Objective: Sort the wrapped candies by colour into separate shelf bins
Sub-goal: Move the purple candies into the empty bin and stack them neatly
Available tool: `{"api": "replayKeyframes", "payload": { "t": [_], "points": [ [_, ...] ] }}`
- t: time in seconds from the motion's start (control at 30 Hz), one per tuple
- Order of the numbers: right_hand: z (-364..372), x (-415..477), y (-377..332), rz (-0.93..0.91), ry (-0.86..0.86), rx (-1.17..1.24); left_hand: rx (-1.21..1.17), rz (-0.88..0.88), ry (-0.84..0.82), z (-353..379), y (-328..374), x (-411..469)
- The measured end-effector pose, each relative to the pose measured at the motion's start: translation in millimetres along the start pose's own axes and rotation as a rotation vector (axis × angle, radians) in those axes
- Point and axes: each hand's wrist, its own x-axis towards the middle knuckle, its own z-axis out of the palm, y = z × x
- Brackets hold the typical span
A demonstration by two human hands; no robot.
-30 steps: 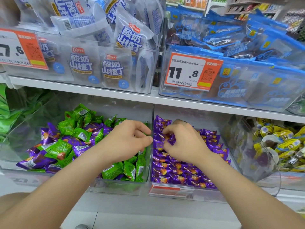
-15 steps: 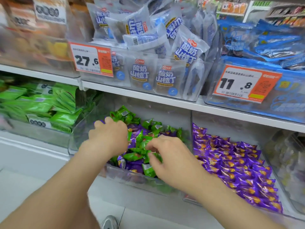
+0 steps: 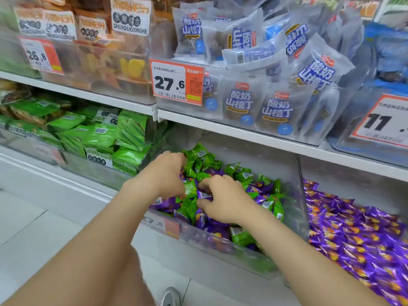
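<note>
The white shelf (image 3: pixel 242 133) runs across in front of me, with clear bins above and below it. To my right on the lower level, the purple bin (image 3: pixel 303 195) holds only purple wrappers with orange marks. Beside it, the mixed bin (image 3: pixel 220 246) under my hands is full of green and purple pieces jumbled together. Left of that, a bin of green packs (image 3: pixel 99 133) carries lettering too blurred to read.

Above, pale packs (image 3: pixel 277 109) printed in blue with 酸奶山楂丁 stand in rows behind an orange-and-white price tag (image 3: pixel 177 82) reading 27.6. Further left, a second tag (image 3: pixel 40 55) reads 26.8, and a white label (image 3: pixel 130 17) says SHUIGUOZONGHE. At the far right, a third tag (image 3: pixel 384 122) shows 11, and its edge is cut off. The small tag on the mixed bin's front (image 3: pixel 162 224) is smeared.

My left hand (image 3: pixel 163 175) is in the pile with its fingers curled down over the green candies (image 3: pixel 191 187), gripping them against my thumb. My right hand (image 3: pixel 223 202), just beside it, pinches a purple candy (image 3: pixel 204 195) between thumb and fingertips. Its shiny crinkled wrapper shows a white barcode patch.
</note>
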Motion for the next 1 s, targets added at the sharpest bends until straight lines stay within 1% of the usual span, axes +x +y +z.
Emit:
{"api": "replayKeyframes", "payload": {
  "t": [0.1, 0.2, 0.3, 0.37, 0.47, 0.53, 0.6, 0.63, 0.7, 0.77, 0.83, 0.93, 1.0],
  "points": [
    [-10, 4, 6, 0.01, 0.003, 0.049, -0.07, -0.004, 0.128, 3, -6, 8],
    [-13, 3, 14, 0.025, 0.017, 0.068, -0.082, 0.003, 0.188, 11, -12, 18],
    [-11, -2, 19, 0.013, 0.113, 0.155, -0.061, 0.026, 0.209, 11, -3, 19],
    [-14, -7, 21, -0.006, 0.214, 0.336, -0.043, 0.049, 0.234, 9, 6, 18],
    [-26, -17, 21, 0.023, 0.341, 0.751, 0.006, 0.162, 0.32, 7, 21, 14],
    [-35, -26, 21, 0.119, 0.383, 1.031, -0.091, 0.232, 0.404, 7, 31, 9],
    [-43, -37, 22, 0.257, 0.365, 1.231, -0.23, 0.237, 0.437, 10, 38, 3],
    [-47, -42, 24, 0.312, 0.331, 1.275, -0.288, 0.232, 0.421, 10, 43, -2],
    [-55, -51, 30, 0.358, 0.231, 1.315, -0.44, 0.226, 0.343, 8, 51, -11],
    [-59, -63, 38, 0.36, 0.172, 1.259, -0.617, 0.208, 0.238, 5, 64, -20],
    [-65, -77, 40, 0.343, 0.205, 1.15, -0.742, 0.179, 0.145, 6, 76, -26],
    [-71, -93, 46, 0.268, 0.277, 1.124, -0.898, 0.138, 0.041, 10, 90, -29],
    [-73, -99, 53, 0.233, 0.293, 1.06, -1.057, 0.106, -0.03, 11, 101, -31]
  ]
}}
